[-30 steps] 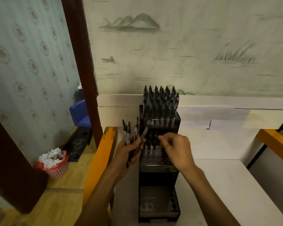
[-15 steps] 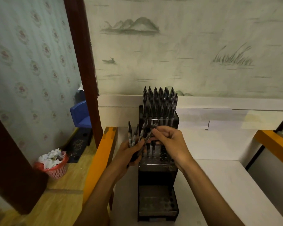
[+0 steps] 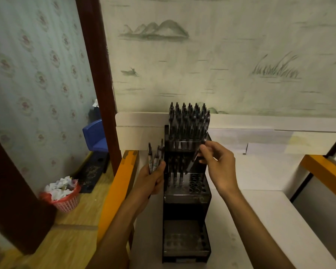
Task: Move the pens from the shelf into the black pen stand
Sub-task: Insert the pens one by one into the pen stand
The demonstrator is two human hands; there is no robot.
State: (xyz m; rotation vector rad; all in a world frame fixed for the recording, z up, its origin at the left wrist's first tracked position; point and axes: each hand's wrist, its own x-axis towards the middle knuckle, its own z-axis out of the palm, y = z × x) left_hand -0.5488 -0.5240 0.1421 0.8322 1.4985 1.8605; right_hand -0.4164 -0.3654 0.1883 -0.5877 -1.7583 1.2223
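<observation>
A tall black pen stand with three stepped tiers stands on the white shelf. Its top tier is packed with dark pens. Three pens stand at the left of the middle tier, and the bottom tier's holes show no pens. My left hand grips a bunch of pens just left of the stand. My right hand pinches a single pen, tilted, its tip over the middle tier.
An orange rail borders the shelf on the left, and another orange rail lies at the right. On the wooden floor to the left are a red basket of paper scraps and a blue chair.
My right hand drew one pen out of the left hand's bunch and carried it rightward over the stand's middle tier. My left hand has kept the rest in place.
</observation>
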